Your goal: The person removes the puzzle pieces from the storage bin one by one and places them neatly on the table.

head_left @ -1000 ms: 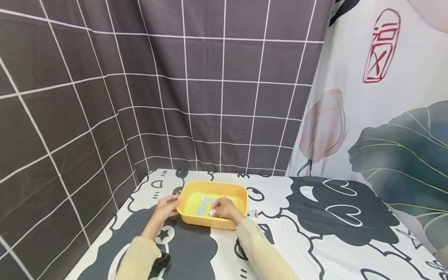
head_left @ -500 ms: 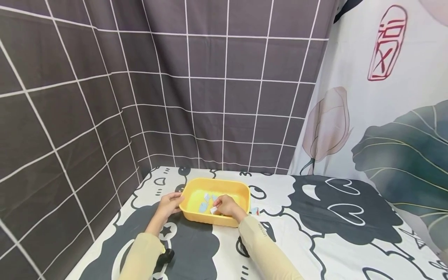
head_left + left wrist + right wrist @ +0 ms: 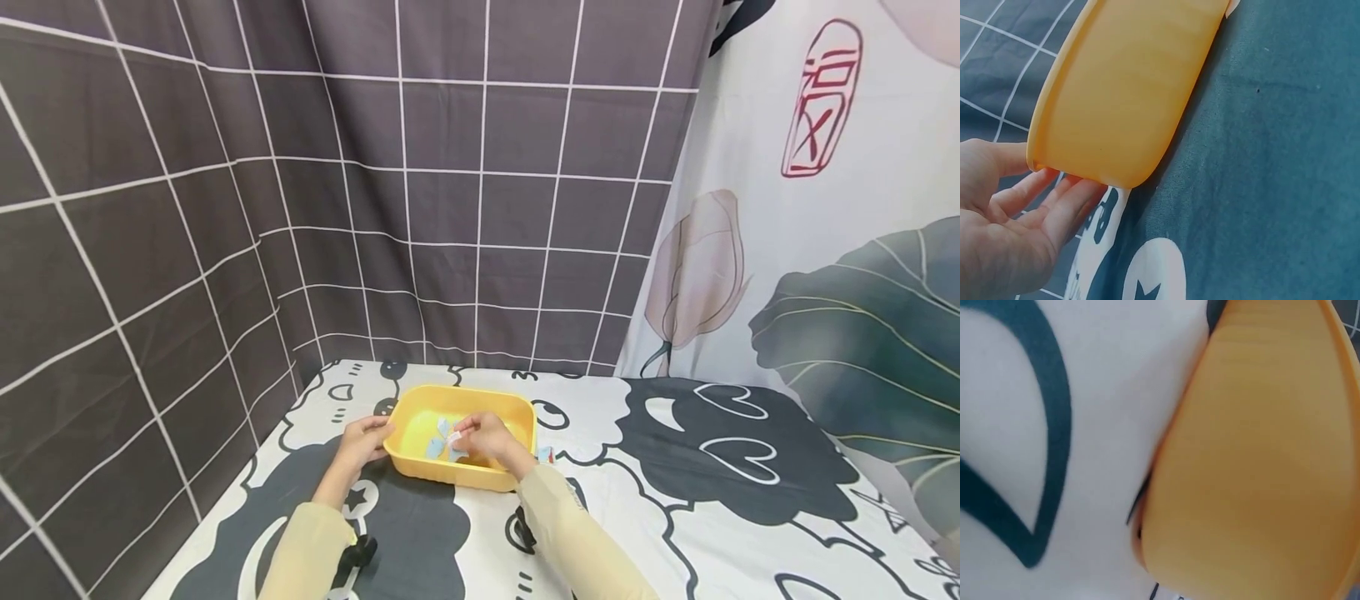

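A yellow plastic bin point(image 3: 427, 471) stands on the patterned cloth, with several small pale-blue pieces point(image 3: 435, 448) lying on its floor. My left hand point(image 3: 360, 442) holds its left end; in the left wrist view, the thumb lies at the rim and the fingers press the outer wall. Over the bin's inside, my right hand point(image 3: 486, 437) pinches a small flat whitish piece point(image 3: 453, 437) between thumb and fingertips. The right wrist view is filled mostly by the bin's outer wall point(image 3: 1247, 450); the right hand is hidden there.
A small light-blue and red piece point(image 3: 547, 454) lies on the cloth just right of the bin. The black-and-white cartoon cloth point(image 3: 585, 533) covers the surface. Behind and to the left hangs a dark grid curtain point(image 3: 442, 208); a floral curtain point(image 3: 697, 275) hangs at the right.
My right hand has lifted slightly with the whitish piece, and a pale-blue piece shows below it. The left hand stays at the bin's left end.
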The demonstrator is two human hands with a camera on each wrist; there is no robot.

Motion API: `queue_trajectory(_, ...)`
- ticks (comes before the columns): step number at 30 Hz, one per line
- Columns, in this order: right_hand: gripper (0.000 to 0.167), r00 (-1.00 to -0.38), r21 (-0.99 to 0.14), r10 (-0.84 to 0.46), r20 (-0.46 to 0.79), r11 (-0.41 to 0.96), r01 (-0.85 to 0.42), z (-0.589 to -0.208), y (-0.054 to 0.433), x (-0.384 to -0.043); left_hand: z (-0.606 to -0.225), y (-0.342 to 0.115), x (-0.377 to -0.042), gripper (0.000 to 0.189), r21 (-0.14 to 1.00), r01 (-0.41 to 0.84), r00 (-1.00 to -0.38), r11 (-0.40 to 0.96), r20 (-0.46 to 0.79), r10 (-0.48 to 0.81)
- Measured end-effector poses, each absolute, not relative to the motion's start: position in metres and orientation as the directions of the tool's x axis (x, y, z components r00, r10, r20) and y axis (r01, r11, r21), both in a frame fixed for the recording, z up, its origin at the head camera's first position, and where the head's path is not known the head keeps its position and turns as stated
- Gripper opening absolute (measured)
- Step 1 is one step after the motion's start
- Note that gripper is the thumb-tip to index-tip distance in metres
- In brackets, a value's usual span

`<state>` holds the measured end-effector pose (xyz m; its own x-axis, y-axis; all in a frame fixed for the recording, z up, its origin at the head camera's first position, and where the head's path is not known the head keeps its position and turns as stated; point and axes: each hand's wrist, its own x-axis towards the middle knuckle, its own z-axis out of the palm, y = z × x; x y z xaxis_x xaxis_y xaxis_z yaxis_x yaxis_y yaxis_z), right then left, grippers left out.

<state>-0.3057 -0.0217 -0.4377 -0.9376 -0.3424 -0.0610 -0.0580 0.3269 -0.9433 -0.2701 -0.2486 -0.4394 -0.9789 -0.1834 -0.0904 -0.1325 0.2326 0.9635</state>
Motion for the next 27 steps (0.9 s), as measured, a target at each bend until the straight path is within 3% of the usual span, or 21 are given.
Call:
queue_trajectory(16,0.027,-0.987,-0.969,-0.161,-0.027,0.248,-0.014,-0.409,0.019,-0.313,-0.44,-0.25,-0.271,0.043,0.96,-0.161,-0.975,0.23,-0.119,-0.188)
queue_trajectory(27,0.035,-0.997,-0.972,-0.073,-0.005,0.234,-0.012,-0.401,0.083,-0.316,-0.442,-0.25,-0.273,0.043,0.959,-0.179,-0.972,0.218,-0.138,-0.191)
